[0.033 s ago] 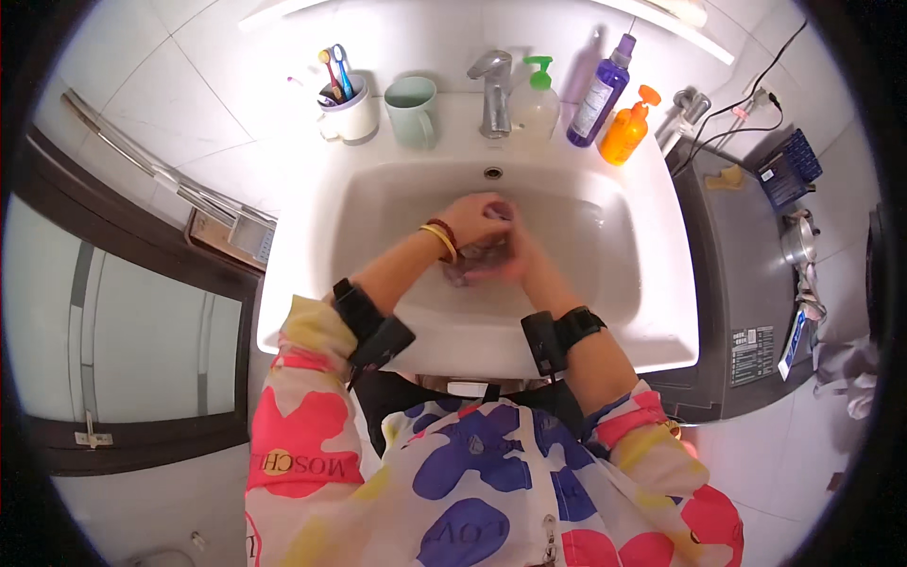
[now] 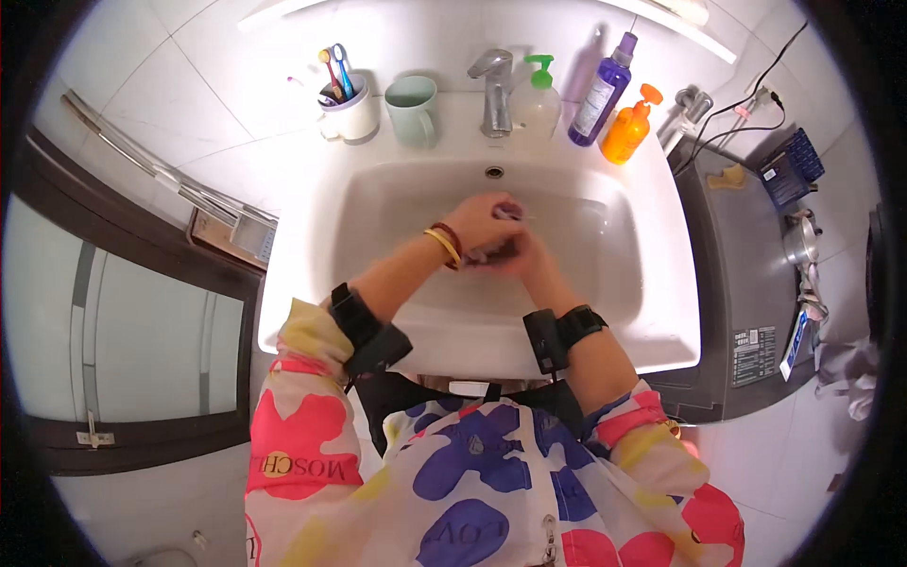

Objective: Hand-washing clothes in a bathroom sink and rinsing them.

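Over the white sink basin (image 2: 397, 208), my hands are close together around a crumpled, wet-looking purplish cloth (image 2: 484, 255). My left hand (image 2: 480, 223), with red and yellow bands at its wrist, curls over the top of it. From the other side my right hand (image 2: 525, 253) closes on the lower part of the bundle. Parts of the cloth show between and beneath the fingers; its full shape is hidden. Both hands are slightly smeared by motion. Behind them stands a chrome faucet (image 2: 496, 94), with no water stream visible below it.
Along the sink's back ledge are a toothbrush cup (image 2: 351, 118), a green mug (image 2: 409, 118), a clear pump bottle (image 2: 537, 113), a purple spray bottle (image 2: 599, 99) and an orange pump bottle (image 2: 625, 134). A grey counter (image 2: 737, 246) lies to the right, a dark-framed door (image 2: 142, 321) to the left.
My hands have shifted slightly, and the right one sits a little higher around the cloth. The cloth's lower end, which hung below the hands, is drawn up closer to them.
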A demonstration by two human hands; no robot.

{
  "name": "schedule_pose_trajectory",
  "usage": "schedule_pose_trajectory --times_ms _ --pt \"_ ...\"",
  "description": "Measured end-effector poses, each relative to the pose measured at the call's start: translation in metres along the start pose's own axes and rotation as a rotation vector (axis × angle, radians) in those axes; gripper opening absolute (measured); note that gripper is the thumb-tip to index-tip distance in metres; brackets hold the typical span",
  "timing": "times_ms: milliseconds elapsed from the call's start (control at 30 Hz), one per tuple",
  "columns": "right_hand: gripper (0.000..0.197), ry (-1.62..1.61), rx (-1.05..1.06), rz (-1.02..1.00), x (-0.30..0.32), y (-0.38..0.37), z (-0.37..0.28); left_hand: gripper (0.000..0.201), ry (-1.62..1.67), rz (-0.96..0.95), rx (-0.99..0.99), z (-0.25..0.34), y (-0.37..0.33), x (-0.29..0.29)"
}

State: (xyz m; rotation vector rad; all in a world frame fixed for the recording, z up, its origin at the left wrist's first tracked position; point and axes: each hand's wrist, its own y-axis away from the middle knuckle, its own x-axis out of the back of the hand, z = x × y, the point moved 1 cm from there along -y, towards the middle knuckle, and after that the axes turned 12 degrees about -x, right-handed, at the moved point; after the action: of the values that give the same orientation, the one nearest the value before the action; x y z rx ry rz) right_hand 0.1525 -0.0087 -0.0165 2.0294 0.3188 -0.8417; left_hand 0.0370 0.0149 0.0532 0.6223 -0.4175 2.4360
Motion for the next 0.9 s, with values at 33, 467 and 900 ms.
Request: schedule_pose_trajectory --times_ms 33,467,900 --pt "0.052 0.116 0.212 -0.129 0.017 -0.001 0.000 0.040 -0.004 0.001 0.005 0.012 0.002 -0.007" --pt "0.032 -0.089 0.266 0.121 0.022 -0.046 -0.022 0.029 -0.735 -0.009 0.158 -0.114 -0.014 -0.018" --pt "0.048 0.271 -0.012 0.255 -0.004 -0.025 -0.013 0.057 -0.032 0.188 0.217 -0.143 0.026 -0.015"
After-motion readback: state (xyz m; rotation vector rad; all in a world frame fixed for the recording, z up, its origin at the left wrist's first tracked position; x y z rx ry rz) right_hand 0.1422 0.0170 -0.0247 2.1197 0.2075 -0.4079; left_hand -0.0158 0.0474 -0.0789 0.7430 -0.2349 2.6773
